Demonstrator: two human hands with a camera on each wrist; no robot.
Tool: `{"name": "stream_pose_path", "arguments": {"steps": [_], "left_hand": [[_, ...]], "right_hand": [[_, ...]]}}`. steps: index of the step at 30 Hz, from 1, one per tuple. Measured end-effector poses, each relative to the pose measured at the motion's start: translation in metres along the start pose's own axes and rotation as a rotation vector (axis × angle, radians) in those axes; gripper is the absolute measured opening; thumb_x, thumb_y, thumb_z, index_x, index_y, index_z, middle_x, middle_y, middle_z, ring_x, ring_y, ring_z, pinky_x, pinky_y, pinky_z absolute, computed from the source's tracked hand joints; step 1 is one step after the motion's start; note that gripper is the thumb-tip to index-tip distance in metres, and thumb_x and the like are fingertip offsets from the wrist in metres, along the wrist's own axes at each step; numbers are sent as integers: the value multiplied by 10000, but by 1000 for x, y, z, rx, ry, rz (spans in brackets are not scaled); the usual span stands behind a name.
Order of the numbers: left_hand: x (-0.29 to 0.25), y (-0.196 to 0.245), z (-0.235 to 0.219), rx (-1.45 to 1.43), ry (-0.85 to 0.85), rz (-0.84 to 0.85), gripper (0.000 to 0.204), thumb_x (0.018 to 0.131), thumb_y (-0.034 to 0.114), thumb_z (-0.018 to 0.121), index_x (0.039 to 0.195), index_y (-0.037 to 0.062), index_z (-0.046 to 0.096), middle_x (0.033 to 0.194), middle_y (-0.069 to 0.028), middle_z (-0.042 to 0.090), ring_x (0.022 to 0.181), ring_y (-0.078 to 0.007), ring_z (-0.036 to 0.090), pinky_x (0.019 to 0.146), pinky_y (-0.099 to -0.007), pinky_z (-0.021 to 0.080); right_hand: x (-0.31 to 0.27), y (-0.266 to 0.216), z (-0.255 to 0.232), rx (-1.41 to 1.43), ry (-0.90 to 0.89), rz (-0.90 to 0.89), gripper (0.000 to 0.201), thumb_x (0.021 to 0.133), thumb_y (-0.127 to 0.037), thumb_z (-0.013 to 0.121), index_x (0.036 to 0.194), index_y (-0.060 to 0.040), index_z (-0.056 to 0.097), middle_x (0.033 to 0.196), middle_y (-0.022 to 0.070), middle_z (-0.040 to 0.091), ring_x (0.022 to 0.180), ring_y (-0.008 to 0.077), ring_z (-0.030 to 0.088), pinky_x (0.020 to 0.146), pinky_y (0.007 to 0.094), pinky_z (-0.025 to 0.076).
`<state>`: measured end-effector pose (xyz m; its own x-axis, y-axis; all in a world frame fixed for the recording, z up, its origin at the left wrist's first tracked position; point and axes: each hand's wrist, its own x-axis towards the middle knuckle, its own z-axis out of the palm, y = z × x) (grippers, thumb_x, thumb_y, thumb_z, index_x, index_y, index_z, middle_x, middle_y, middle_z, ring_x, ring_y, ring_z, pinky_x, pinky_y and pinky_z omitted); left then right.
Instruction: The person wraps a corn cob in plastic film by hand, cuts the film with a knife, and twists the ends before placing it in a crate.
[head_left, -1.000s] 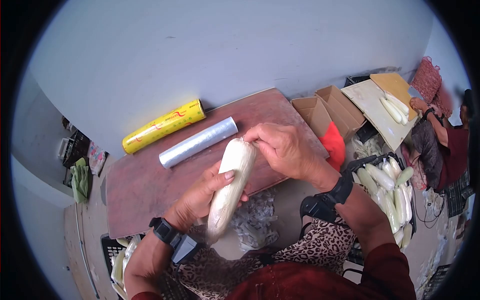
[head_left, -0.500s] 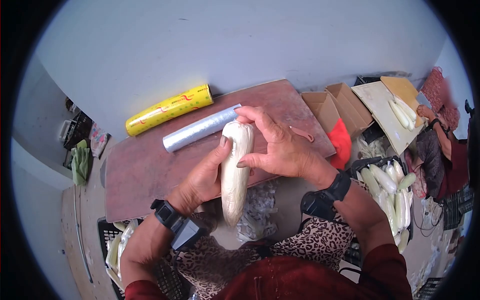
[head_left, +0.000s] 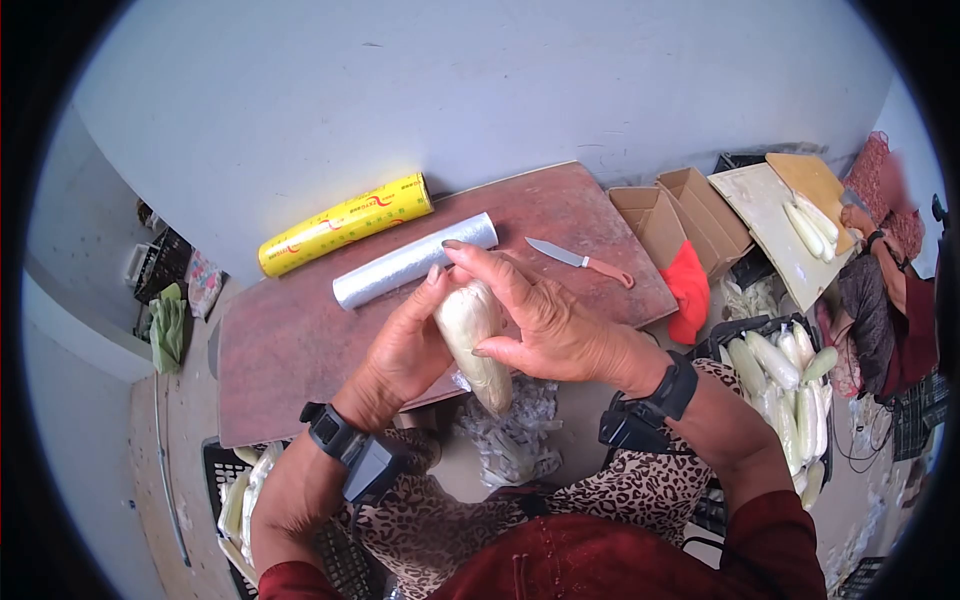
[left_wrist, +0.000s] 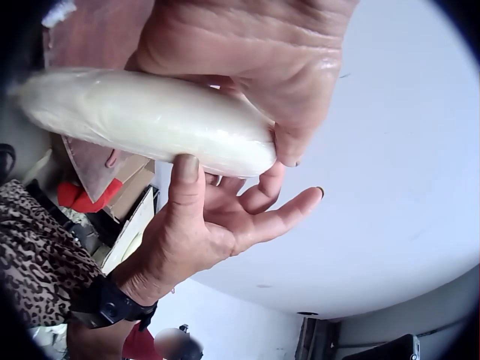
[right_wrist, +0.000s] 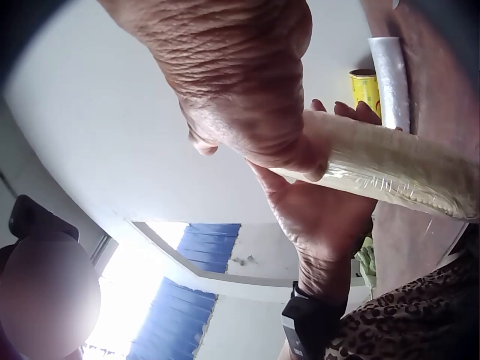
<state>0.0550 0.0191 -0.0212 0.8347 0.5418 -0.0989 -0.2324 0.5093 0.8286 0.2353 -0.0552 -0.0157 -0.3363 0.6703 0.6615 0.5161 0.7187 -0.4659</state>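
A pale zucchini (head_left: 476, 345) wrapped in cling film is held up over the near edge of the table, tilted, its far end between both hands in the head view. My left hand (head_left: 402, 345) grips it from the left, thumb near the far end. From the right, my right hand (head_left: 568, 325) holds it with the thumb against its side and the fingers over the far end. In the left wrist view the film clings smoothly to the zucchini (left_wrist: 142, 116). Wrinkled film shows along the zucchini (right_wrist: 405, 169) in the right wrist view.
On the reddish table (head_left: 280, 360) lie a roll of cling film (head_left: 415, 260), a yellow printed roll (head_left: 345, 225) and a knife (head_left: 580, 262). A crate of wrapped zucchinis (head_left: 785, 375) stands at right, another crate (head_left: 240, 500) at lower left. Another person (head_left: 890, 290) sits far right.
My right hand has gone from pinching the far end to lying around the zucchini with its thumb on the side. The zucchini has turned, its near end swinging rightward. The knife has come into view.
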Motion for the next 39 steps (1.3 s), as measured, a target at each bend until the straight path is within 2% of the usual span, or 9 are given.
{"name": "stream_pose_path", "arguments": {"steps": [7,13,17,21,23,26,31,37,39], "left_hand": [[-3,6,10,-50,50,53,540,967,476,510,1317,65,520,1264,-89,590,1198,-237,543,1067,-422,386],[-1,16,-2,-281,57,159,515,949,482,500,1231,57,572,1188,-94,622,1132,-283,572,1058,-474,407],[-4,26,0,-363,-29,253,500,933,480,526,1156,42,615,1105,-94,643,1077,-289,575,1071,-480,390],[-6,27,0,-377,-22,246,494,923,432,551,1140,-9,605,1113,-122,644,1113,-300,568,1097,-465,377],[-6,27,-5,-326,121,285,412,936,359,528,1135,5,600,1139,-149,631,1154,-335,550,1077,-469,383],[-4,25,-20,-157,294,367,307,936,209,479,1152,15,576,1173,-154,618,1186,-341,539,1065,-465,391],[-5,25,-32,159,367,393,306,907,42,408,1179,7,545,1196,-134,604,1175,-269,550,1036,-399,416],[-10,24,-18,758,381,424,326,985,275,495,1157,9,573,1131,-114,616,1088,-199,579,944,-340,461],[-15,25,-25,925,235,437,419,952,394,566,1129,16,600,1074,-92,628,1024,-185,598,898,-321,474]], "right_hand": [[1,-3,8,73,75,-39,924,707,42,703,1498,-94,244,1366,188,407,1280,374,430,1084,433,385],[5,-5,5,99,204,136,1068,642,-83,864,1503,-95,232,1417,150,362,1269,276,457,1043,403,428],[-3,1,9,70,24,298,1089,696,-242,856,1514,-46,164,1431,187,378,1260,294,481,1053,392,416],[-7,6,18,192,-203,526,835,728,-220,811,1354,27,317,1202,249,546,1106,375,579,942,423,468],[-5,0,11,232,-275,612,699,715,-216,813,1206,80,413,1021,293,620,990,448,618,855,464,496],[-11,9,12,216,-275,496,531,724,-231,786,1034,61,470,946,274,638,908,417,641,772,469,499],[-16,17,11,354,-423,504,493,752,-275,750,1030,46,500,898,193,616,849,292,626,731,391,478],[-20,28,8,650,-468,572,471,746,-252,749,1018,66,535,841,112,632,736,164,614,625,321,496],[-23,28,5,716,-468,569,451,751,-240,749,1014,64,544,830,102,637,694,142,618,580,305,502]]}}
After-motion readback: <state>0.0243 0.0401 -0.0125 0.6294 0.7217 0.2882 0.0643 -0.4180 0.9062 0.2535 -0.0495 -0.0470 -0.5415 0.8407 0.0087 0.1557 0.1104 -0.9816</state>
